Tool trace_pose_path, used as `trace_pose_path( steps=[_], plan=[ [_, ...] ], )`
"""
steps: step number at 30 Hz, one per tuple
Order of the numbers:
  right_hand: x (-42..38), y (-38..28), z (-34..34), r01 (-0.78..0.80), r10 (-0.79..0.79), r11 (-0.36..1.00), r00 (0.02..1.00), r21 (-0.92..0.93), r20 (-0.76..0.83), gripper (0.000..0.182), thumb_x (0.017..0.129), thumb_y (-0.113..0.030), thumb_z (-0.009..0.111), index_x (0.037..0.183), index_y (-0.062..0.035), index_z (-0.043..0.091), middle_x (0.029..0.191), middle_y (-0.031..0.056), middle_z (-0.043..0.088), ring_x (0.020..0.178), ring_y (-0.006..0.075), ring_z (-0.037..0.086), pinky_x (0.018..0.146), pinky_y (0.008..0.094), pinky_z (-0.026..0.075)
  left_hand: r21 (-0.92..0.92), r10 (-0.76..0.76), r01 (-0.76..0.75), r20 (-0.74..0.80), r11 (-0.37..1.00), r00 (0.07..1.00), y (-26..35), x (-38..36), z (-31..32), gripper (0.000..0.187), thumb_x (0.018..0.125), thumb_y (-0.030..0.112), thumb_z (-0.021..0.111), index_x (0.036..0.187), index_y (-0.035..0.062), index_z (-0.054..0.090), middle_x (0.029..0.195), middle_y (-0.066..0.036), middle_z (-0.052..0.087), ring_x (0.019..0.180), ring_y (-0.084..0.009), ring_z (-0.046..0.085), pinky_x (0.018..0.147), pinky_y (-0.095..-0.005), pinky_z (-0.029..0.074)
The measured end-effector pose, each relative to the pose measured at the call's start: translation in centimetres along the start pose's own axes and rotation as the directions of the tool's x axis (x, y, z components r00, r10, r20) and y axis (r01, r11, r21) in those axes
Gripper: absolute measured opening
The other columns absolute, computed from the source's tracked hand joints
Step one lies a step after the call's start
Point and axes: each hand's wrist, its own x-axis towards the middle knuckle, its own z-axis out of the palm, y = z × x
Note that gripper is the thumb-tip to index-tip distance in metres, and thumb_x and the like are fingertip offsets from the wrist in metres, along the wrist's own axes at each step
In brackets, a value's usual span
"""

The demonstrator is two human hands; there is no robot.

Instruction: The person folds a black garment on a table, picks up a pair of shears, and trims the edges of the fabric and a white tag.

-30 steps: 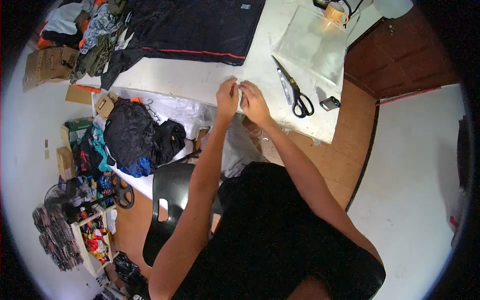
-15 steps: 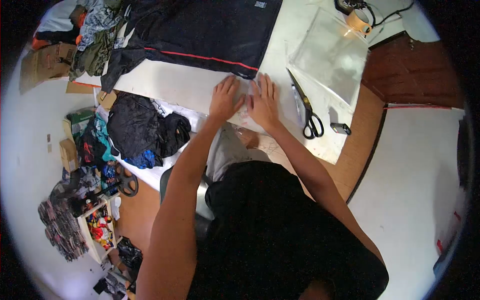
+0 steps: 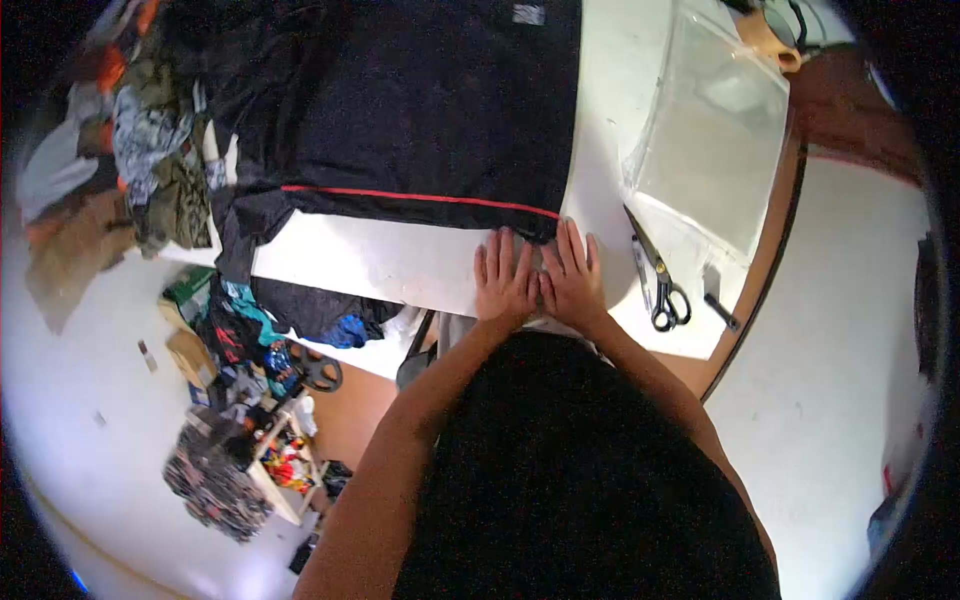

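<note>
My left hand (image 3: 503,282) and my right hand (image 3: 572,279) lie flat side by side on the white table (image 3: 380,262), fingers spread and pointing away from me. Under the palms seems to be a thin clear sheet, hard to make out. The fingertips reach the lower hem of a black garment (image 3: 430,110) with a red stripe, spread across the table. Neither hand grips anything.
Black-handled scissors (image 3: 657,280) lie just right of my right hand, with a small dark object (image 3: 722,312) near the table edge. A stack of clear plastic bags (image 3: 718,130) lies at the right. Piled clothes (image 3: 150,150) crowd the left end; more clutter sits on the floor below.
The view has moved forward over the table. My hands went from pinching something small together to pressing flat, then slid up to the garment's hem.
</note>
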Motion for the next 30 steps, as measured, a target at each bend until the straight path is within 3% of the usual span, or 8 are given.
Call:
trace_pose_path(
  steps=[9, 13, 16, 17, 23, 25, 29, 30],
  plan=[
    [-0.6, 0.4, 0.4, 0.081, -0.084, 0.996, 0.97, -0.022, -0.228, 0.041, 0.085, -0.022, 0.051, 0.122, -0.0043, 0.053, 0.143, 0.0188, 0.034, 0.134, 0.0322, 0.03, 0.108, 0.05, 0.021, 0.054, 0.098, -0.094, -0.073, 0.994, 0.993, -0.4, 0.0, 0.8, 0.046, 0.089, 0.028, 0.047, 0.13, 0.0069, 0.044, 0.145, -0.027, 0.024, 0.135, -0.0435, 0.02, 0.107, -0.0572, 0.016],
    [-0.9, 1.0, 2.2, 0.119, -0.18, 0.98, 0.875, -0.161, -0.449, 0.044, 0.082, -0.016, 0.054, 0.125, -0.0043, 0.052, 0.134, 0.0158, 0.047, 0.127, 0.0286, 0.041, 0.106, 0.0433, 0.029, -0.312, 0.148, -0.295, -0.418, 0.903, 0.896, -2.2, 0.2, 1.5, 0.038, 0.081, 0.002, 0.048, 0.119, 0.0061, 0.054, 0.127, -0.018, 0.05, 0.126, -0.0351, 0.039, 0.105, -0.0509, 0.023],
    [-1.0, 0.7, 2.3, 0.126, -0.15, 0.988, 0.906, -0.085, -0.397, 0.048, 0.085, -0.011, 0.052, 0.132, -0.0094, 0.045, 0.14, 0.0125, 0.041, 0.134, 0.0277, 0.033, 0.11, 0.0452, 0.023, -0.512, 0.28, -0.468, -0.403, 0.72, 0.871, -5.2, 0.6, 0.3, 0.033, 0.075, -0.011, 0.044, 0.099, 0.0018, 0.062, 0.107, -0.014, 0.062, 0.107, -0.0328, 0.054, 0.094, -0.0383, 0.041],
    [-1.3, 0.6, 2.0, 0.181, -0.224, 0.974, 0.83, -0.133, -0.51, 0.043, 0.08, -0.006, 0.051, 0.123, 0.0008, 0.051, 0.123, 0.0216, 0.053, 0.122, 0.0336, 0.045, 0.103, 0.0467, 0.034, -0.529, 0.272, -0.443, -0.371, 0.724, 0.888, -6.3, 0.5, -0.2, 0.03, 0.075, -0.011, 0.044, 0.097, 0.0002, 0.062, 0.106, -0.015, 0.063, 0.103, -0.032, 0.057, 0.09, -0.0364, 0.045],
    [-1.6, 0.5, 1.7, 0.201, -0.226, 0.974, 0.893, -0.103, -0.389, 0.056, 0.075, -0.002, 0.05, 0.13, -0.0011, 0.043, 0.129, 0.0241, 0.047, 0.127, 0.0389, 0.038, 0.106, 0.0487, 0.029, -0.211, 0.578, -0.663, -0.348, 0.719, 0.738, -10.1, -0.8, -1.8, 0.024, 0.082, -0.006, 0.049, 0.101, 0.0016, 0.062, 0.118, -0.012, 0.059, 0.112, -0.0315, 0.053, 0.093, -0.0362, 0.043],
    [-1.3, 0.6, 1.8, 0.221, -0.246, 0.969, 0.889, -0.108, -0.385, 0.051, 0.084, -0.01, 0.052, 0.134, -0.0097, 0.042, 0.139, 0.0128, 0.042, 0.134, 0.0282, 0.032, 0.11, 0.0455, 0.023, -0.189, 0.578, -0.65, -0.325, 0.736, 0.749, -9.0, -1.3, -2.0, 0.025, 0.081, -0.004, 0.052, 0.102, 0.003, 0.062, 0.122, -0.012, 0.057, 0.115, -0.0311, 0.051, 0.096, -0.0381, 0.04],
    [0.8, 2.4, 1.5, 0.152, -0.098, 0.984, 0.898, 0.092, -0.429, 0.057, 0.081, -0.007, 0.055, 0.136, -0.0078, 0.038, 0.139, 0.0137, 0.041, 0.129, 0.0326, 0.037, 0.108, 0.0432, 0.027, -0.12, 0.622, -0.662, -0.256, 0.739, 0.74, -8.2, -0.1, -1.9, 0.023, 0.078, 0.003, 0.059, 0.1, 0.0033, 0.064, 0.12, -0.011, 0.057, 0.118, -0.0275, 0.048, 0.098, -0.0406, 0.036],
    [1.9, 2.5, 1.1, 0.226, -0.219, 0.973, 0.827, -0.05, -0.517, 0.056, 0.08, -0.005, 0.055, 0.135, -0.0074, 0.041, 0.132, 0.0167, 0.048, 0.118, 0.0353, 0.048, 0.101, 0.0402, 0.038, -0.125, 0.618, -0.657, -0.244, 0.744, 0.747, -8.3, -0.1, -2.1, 0.024, 0.08, 0.003, 0.057, 0.103, 0.0039, 0.063, 0.122, -0.011, 0.056, 0.119, -0.0275, 0.048, 0.098, -0.04, 0.036]
  ],
)
